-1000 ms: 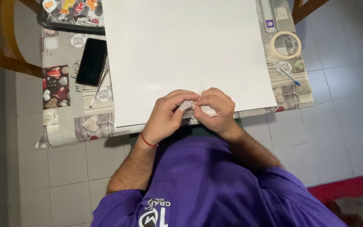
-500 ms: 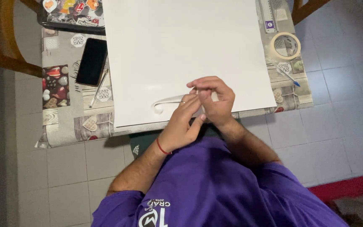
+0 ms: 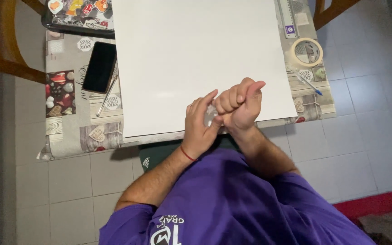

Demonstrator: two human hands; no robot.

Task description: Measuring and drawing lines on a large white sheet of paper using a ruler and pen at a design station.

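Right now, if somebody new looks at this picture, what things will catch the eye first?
The large white sheet of card fills most of the small table. At its near edge the left hand and the right hand, closed into a fist, press together around something small and pale that is too hidden to identify. A black phone lies to the left of the sheet, and a roll of clear tape to its right.
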